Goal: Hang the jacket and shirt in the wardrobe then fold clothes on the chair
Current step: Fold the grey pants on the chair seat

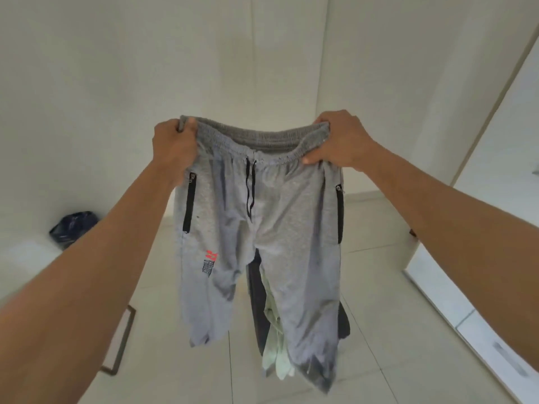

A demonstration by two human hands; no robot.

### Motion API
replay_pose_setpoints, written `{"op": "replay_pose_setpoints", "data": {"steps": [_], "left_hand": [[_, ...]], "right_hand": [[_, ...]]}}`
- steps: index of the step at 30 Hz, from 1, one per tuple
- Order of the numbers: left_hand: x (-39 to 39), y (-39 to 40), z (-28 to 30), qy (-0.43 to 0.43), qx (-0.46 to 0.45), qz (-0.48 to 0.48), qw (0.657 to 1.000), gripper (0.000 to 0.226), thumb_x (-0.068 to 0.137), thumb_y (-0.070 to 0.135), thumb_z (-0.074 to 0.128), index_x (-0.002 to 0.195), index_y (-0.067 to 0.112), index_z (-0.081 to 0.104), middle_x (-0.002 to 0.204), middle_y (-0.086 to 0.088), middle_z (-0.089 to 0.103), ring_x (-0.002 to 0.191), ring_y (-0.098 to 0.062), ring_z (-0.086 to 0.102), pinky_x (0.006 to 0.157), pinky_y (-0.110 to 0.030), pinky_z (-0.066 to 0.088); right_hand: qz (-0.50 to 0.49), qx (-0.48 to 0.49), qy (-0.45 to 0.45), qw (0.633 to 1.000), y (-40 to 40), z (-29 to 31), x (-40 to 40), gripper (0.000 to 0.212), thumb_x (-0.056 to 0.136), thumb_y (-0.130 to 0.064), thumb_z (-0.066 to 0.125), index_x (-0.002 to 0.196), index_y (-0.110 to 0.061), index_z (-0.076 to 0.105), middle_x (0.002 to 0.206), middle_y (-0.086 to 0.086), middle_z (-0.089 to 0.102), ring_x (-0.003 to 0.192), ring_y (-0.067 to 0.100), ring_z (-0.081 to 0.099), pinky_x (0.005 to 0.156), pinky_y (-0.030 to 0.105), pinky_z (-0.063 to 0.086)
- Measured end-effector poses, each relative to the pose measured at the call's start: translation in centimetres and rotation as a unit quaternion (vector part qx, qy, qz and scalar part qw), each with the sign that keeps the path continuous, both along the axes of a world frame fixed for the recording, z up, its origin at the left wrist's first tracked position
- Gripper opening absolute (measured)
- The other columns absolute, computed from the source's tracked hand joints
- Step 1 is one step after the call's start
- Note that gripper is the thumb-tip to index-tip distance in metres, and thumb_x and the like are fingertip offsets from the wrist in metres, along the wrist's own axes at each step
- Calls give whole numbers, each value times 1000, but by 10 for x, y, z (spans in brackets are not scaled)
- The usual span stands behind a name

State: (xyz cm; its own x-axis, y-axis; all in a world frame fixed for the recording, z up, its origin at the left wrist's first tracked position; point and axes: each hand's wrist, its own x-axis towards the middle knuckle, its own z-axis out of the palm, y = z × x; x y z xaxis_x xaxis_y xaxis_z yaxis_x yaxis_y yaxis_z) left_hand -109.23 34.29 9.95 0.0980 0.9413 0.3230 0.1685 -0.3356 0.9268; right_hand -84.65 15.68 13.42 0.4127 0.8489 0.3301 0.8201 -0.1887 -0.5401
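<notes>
A person stands with both bare arms stretched out in front, holding up a pair of grey sweatpants [262, 223] in mid-air, at about the middle of the view. The left hand [175, 147] grips the left end of the elastic waistband, fingers curled over the top edge with the fabric bunched in the fist. The right hand [338, 141] grips the right end of the waistband, thumb pinching the front of the band and fingers wrapped behind it. The waistband runs level from hand to hand and sags slightly open between them.

The sweatpants hang upright, waist at the top, legs pointing straight down toward the floor, so their long axis is vertical. The front faces the person: a black drawstring [250, 191] dangles from the centre of the waist, and a black zip pocket [189, 202] sits on each hip. A small red and dark printed logo [210, 262] marks the upper part of the left-side leg. The two legs hang apart and loose, the one on the right reaching lower in the view.

Behind the legs, partly hidden, other clothes [274, 322] show: something dark and something pale green. What they rest on cannot be seen.

The floor is pale tile [379, 301]. A dark blue bag [74, 228] sits low on the left by the white wall. White cupboard fronts [481, 301] run along the right, and a door with a metal handle [121, 339] shows at lower left.
</notes>
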Motion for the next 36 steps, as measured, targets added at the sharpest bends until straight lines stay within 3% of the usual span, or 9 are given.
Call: {"op": "replay_pose_setpoints", "data": {"steps": [2, 7, 13, 20, 24, 29, 31, 34, 36], "left_hand": [[-4, -2, -7, 32, 3, -10, 999, 30, 92, 44, 57, 78, 17, 59, 75, -5, 54, 69, -17, 52, 63, -36, 46], [1, -27, -29, 99, 22, 14, 995, 38, 97, 40, 58, 69, 16, 54, 68, 1, 53, 62, -17, 48, 60, -31, 41], [54, -69, -32, 40, -8, -69, 997, 27, 81, 37, 77, 87, 11, 74, 84, -3, 73, 78, -21, 72, 71, -40, 63], [103, -105, -35, -18, -46, -112, 992, 15, 84, 26, 80, 89, 13, 74, 87, -9, 76, 84, -25, 75, 76, -44, 63], [119, -122, -27, -26, -31, -137, 990, 18, 87, 25, 78, 96, 10, 75, 85, -9, 77, 81, -24, 75, 76, -48, 63], [128, -146, -17, 12, -38, -195, 980, 48, 70, 43, 88, 105, 13, 75, 93, -4, 77, 86, -19, 76, 79, -40, 62], [129, -151, -16, 3, -22, -187, 982, 44, 68, 38, 89, 101, 13, 76, 92, -6, 77, 84, -21, 75, 76, -37, 62], [132, -158, -11, -14, -10, -188, 982, 41, 70, 33, 87, 102, 9, 76, 93, -12, 75, 88, -28, 74, 79, -38, 62], [132, -160, -5, -31, -25, -225, 974, 45, 70, 32, 85, 104, 5, 74, 102, -21, 73, 95, -32, 72, 84, -43, 61]], "right_hand": [[-65, 46, -4, 997, 2, -9, 8, 43, 67, -31, 91, 91, -5, 66, 87, 6, 64, 77, 17, 56, 56, 23, 38], [-128, 50, 92, 986, 2, -18, 8, 39, 75, -30, 85, 99, -7, 64, 94, 6, 65, 79, 20, 61, 64, 33, 51], [-107, 64, 254, 959, 17, -17, -34, 28, 81, -22, 72, 103, -7, 63, 89, 3, 65, 70, 13, 63, 36, 13, 38], [-38, 30, 301, 952, 5, -24, -29, 17, 75, -13, 72, 91, -8, 71, 83, 7, 71, 64, 17, 64, 53, 30, 53], [-23, 30, 306, 951, -10, -26, -1, 24, 71, -14, 79, 94, -10, 73, 88, 8, 73, 76, 19, 71, 66, 37, 63], [72, 58, 480, 873, -32, -8, 21, 21, 84, 4, 60, 104, 7, 65, 95, 20, 71, 83, 32, 72, 64, 34, 61], [112, 39, 493, 862, -40, -2, 29, 24, 89, 3, 53, 112, 4, 61, 95, 22, 71, 84, 35, 74, 73, 40, 63], [115, 20, 414, 903, -46, -1, 45, 27, 92, -5, 56, 118, -10, 60, 105, 14, 73, 88, 26, 74, 79, 39, 61], [75, 40, 340, 936, -46, -4, 65, 50, 86, -1, 64, 130, -20, 53, 122, 6, 63, 96, 17, 66, 82, 36, 58]]}}
